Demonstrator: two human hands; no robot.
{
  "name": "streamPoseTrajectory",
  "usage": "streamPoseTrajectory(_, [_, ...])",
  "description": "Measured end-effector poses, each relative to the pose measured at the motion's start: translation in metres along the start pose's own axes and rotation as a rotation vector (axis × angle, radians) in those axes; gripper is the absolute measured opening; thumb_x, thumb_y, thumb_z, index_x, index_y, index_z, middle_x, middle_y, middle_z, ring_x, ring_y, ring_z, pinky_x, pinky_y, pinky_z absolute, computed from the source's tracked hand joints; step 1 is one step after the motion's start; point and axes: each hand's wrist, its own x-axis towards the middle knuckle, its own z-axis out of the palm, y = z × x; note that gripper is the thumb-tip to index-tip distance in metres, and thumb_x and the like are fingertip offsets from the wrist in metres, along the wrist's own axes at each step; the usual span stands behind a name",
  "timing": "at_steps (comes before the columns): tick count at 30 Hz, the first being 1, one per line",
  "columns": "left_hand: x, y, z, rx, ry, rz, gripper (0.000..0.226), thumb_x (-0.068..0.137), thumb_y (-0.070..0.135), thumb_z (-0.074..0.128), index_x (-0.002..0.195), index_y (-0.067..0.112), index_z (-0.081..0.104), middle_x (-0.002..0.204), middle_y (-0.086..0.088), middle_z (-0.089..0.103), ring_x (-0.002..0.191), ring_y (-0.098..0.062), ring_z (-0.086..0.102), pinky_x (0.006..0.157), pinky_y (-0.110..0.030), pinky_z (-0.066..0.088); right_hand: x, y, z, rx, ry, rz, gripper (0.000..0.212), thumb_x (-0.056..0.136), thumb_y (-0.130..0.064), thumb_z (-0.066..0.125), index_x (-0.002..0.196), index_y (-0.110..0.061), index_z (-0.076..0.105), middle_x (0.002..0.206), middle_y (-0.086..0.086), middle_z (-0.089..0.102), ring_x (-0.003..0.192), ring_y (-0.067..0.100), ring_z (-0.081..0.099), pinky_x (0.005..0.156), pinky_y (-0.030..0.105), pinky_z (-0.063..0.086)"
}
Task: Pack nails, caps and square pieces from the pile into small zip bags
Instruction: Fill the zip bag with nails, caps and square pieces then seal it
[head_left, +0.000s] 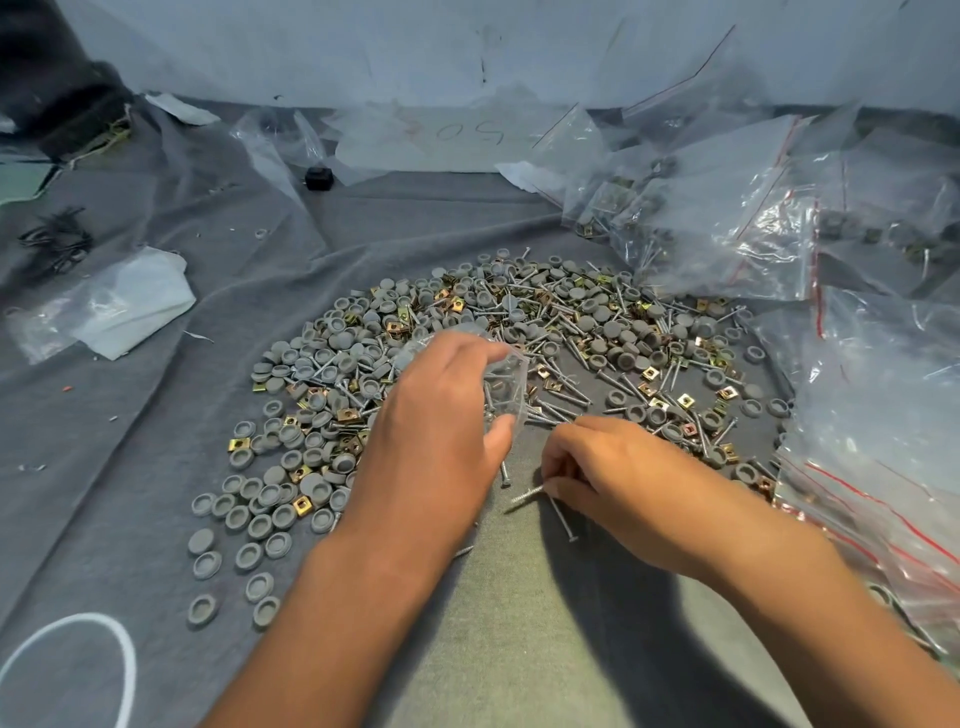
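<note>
Left hand (436, 415) holds a clear bag (501, 384) mid-frame; right hand (618, 478) pinches seemingly 2 nails (527, 493); filled bags (727, 218) crowd the pile's (519, 332) right.

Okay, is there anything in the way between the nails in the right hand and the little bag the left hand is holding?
Nothing visible. The right hand pinches nails just below the small zip bag held by the left hand; only bare grey cloth lies between.

At frame centre I see the pile (519, 364) on the cloth (130, 415); filled zip bags (753, 223) lie right and upper right of it, my hands at its lower edge.
</note>
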Motion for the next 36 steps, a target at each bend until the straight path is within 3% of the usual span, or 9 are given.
streamPoseTrajectory(8, [0.000, 0.000, 0.000, -0.004, -0.004, -0.009, 0.058, 0.081, 0.024, 0.080, 0.134, 0.025, 0.056, 0.126, 0.015, 0.054, 0.106, 0.009, 0.040, 0.097, -0.009, 0.029, 0.000, 0.006, 0.002, -0.139, 0.053, -0.046, 0.010, 0.102, -0.040, 0.051, 0.110, -0.034, 0.050, 0.100, -0.015, 0.050, 0.092, 0.009, 0.044, 0.078, 0.027, 0.045])
streamPoseTrajectory(12, [0.000, 0.000, 0.000, -0.002, -0.008, -0.002, 0.059, 0.081, 0.025, 0.080, 0.134, 0.025, 0.056, 0.126, 0.014, 0.054, 0.107, 0.007, 0.042, 0.099, -0.012, 0.031, 0.003, 0.010, -0.009, 0.014, 0.050, -0.018, 0.008, 0.099, -0.033, 0.057, 0.097, -0.036, 0.049, 0.091, -0.020, 0.053, 0.082, -0.001, 0.050, 0.072, 0.014, 0.038])
streamPoseTrajectory(15, [0.001, 0.000, 0.000, 0.005, -0.012, 0.000, 0.059, 0.081, 0.027, 0.079, 0.134, 0.026, 0.054, 0.127, 0.015, 0.053, 0.108, 0.008, 0.041, 0.099, -0.011, 0.030, 0.003, 0.010, -0.022, 0.183, 0.172, 0.050, 0.011, 0.092, -0.031, 0.064, 0.089, -0.036, 0.055, 0.082, -0.017, 0.060, 0.073, -0.003, 0.057, 0.064, 0.010, 0.043])
streamPoseTrajectory(20, [0.001, 0.000, 0.001, -0.004, -0.022, 0.010, 0.060, 0.082, 0.026, 0.079, 0.136, 0.027, 0.053, 0.129, 0.016, 0.051, 0.114, 0.004, 0.045, 0.103, -0.014, 0.029, -0.001, 0.000, -0.034, 0.400, 0.409, -0.093, 0.013, 0.085, -0.018, 0.073, 0.086, -0.029, 0.066, 0.076, -0.012, 0.066, 0.070, 0.009, 0.064, 0.063, 0.019, 0.052])
streamPoseTrajectory(23, [0.001, 0.000, 0.002, -0.016, -0.022, 0.019, 0.060, 0.082, 0.024, 0.079, 0.136, 0.027, 0.053, 0.129, 0.016, 0.051, 0.118, 0.001, 0.047, 0.105, -0.016, 0.032, 0.000, -0.004, -0.034, 0.308, 0.548, -0.192, 0.009, 0.083, -0.014, 0.071, 0.090, -0.018, 0.068, 0.081, -0.012, 0.063, 0.072, 0.008, 0.062, 0.066, 0.023, 0.054])
streamPoseTrajectory(25, [0.001, 0.000, 0.003, -0.026, -0.019, 0.022, 0.061, 0.082, 0.023, 0.080, 0.137, 0.026, 0.053, 0.130, 0.016, 0.051, 0.119, 0.000, 0.048, 0.105, -0.015, 0.032, 0.002, -0.007, -0.033, 0.147, 0.622, -0.260, 0.009, 0.083, -0.008, 0.073, 0.089, -0.012, 0.068, 0.083, -0.009, 0.060, 0.073, 0.003, 0.055, 0.067, 0.015, 0.048])
streamPoseTrajectory(27, [0.001, 0.001, 0.003, -0.030, -0.017, 0.028, 0.062, 0.081, 0.022, 0.081, 0.137, 0.025, 0.054, 0.130, 0.014, 0.052, 0.120, -0.001, 0.048, 0.107, -0.016, 0.032, 0.005, -0.011, -0.029, 0.035, 0.632, -0.311, 0.008, 0.086, -0.005, 0.073, 0.090, -0.010, 0.069, 0.086, -0.006, 0.058, 0.073, 0.006, 0.052, 0.069, 0.012, 0.044])
streamPoseTrajectory(32, [0.002, 0.003, 0.003, -0.059, -0.003, 0.037, 0.060, 0.079, 0.012, 0.081, 0.134, 0.018, 0.058, 0.129, 0.007, 0.056, 0.120, -0.009, 0.054, 0.106, -0.031, 0.045, 0.011, -0.021, -0.018, -0.009, 0.595, -0.366, 0.005, 0.093, -0.008, 0.068, 0.097, -0.009, 0.070, 0.092, 0.001, 0.062, 0.077, 0.020, 0.061, 0.068, 0.037, 0.055])
streamPoseTrajectory(36, [0.002, 0.002, 0.005, -0.052, 0.013, 0.034, 0.056, 0.080, 0.011, 0.081, 0.131, 0.020, 0.060, 0.126, 0.009, 0.056, 0.117, -0.008, 0.054, 0.102, -0.026, 0.046, 0.016, -0.020, -0.012, 0.064, 0.611, -0.315, 0.013, 0.087, -0.011, 0.077, 0.098, -0.010, 0.073, 0.093, -0.001, 0.070, 0.081, 0.017, 0.068, 0.072, 0.037, 0.058])
